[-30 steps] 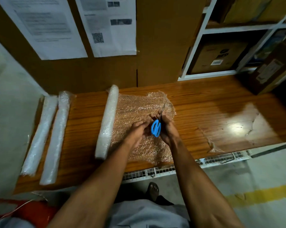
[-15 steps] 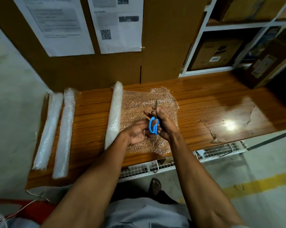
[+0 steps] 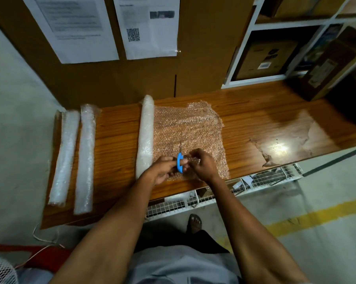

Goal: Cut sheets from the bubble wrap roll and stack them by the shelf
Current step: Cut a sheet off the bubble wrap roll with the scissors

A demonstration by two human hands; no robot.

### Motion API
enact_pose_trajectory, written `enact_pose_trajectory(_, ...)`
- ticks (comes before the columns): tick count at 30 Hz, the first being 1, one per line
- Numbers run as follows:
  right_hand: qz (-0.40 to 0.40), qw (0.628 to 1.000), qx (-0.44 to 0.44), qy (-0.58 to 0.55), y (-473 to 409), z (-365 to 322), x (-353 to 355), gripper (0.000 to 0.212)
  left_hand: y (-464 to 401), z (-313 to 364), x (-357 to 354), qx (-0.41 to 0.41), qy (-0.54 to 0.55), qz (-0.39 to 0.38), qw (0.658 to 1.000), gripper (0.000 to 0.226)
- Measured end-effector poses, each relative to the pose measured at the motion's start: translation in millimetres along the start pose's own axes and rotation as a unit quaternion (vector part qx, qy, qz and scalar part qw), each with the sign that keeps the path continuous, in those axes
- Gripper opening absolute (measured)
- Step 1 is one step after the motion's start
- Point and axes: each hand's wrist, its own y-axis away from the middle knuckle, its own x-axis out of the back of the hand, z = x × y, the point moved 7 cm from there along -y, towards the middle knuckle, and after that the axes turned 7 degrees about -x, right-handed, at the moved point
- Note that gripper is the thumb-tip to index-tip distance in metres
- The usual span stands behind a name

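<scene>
A partly unrolled bubble wrap roll (image 3: 146,132) lies across the wooden table (image 3: 115,144). Its loose sheet (image 3: 193,128) is spread flat to the right of it. Blue-handled scissors (image 3: 179,162) stand on the sheet near the table's front edge, blades pointing away from me. My left hand (image 3: 162,171) is closed at the blue handle, with fingers reaching through it. My right hand (image 3: 204,163) is just right of the scissors and pinches a bunched bit of the sheet. The blades are mostly hidden in the wrap.
Two more bubble wrap rolls (image 3: 65,156) (image 3: 85,158) lie at the table's left end. A glossy ragged-edged patch (image 3: 285,144) shows on the right tabletop. A white shelf (image 3: 242,48) with cardboard boxes (image 3: 265,58) stands at the back right. Papers (image 3: 148,27) hang on the brown wall.
Both hands and the scissors have drawn back toward the table's front edge. The blue handle now sits at my left hand's fingers rather than in my right. The view has shifted.
</scene>
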Motion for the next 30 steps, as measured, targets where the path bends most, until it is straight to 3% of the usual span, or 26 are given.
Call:
enact_pose_trajectory(6,-0.074,0.977,0.058,0.190,32,19,-42,0.058,18,-31,17,0.038,0.020,0.026,0.999,0.021)
enact_pose_trajectory(12,-0.066,0.956,0.114,0.262,34,8,-42,0.046,37,-37,14,0.065,0.051,0.013,0.997,0.026)
enact_pose_trajectory(17,-0.067,0.951,0.136,0.269,30,4,-38,0.036,50,-47,12,0.088,0.072,-0.002,0.993,0.057)
enact_pose_trajectory(25,-0.033,0.960,0.120,0.252,31,13,-38,0.026,86,-73,1,0.121,0.049,-0.010,0.991,0.062)
enact_pose_trajectory(30,-0.055,0.954,0.106,0.276,29,11,-44,0.028,110,-93,-1,0.151,0.054,-0.010,0.987,0.057)
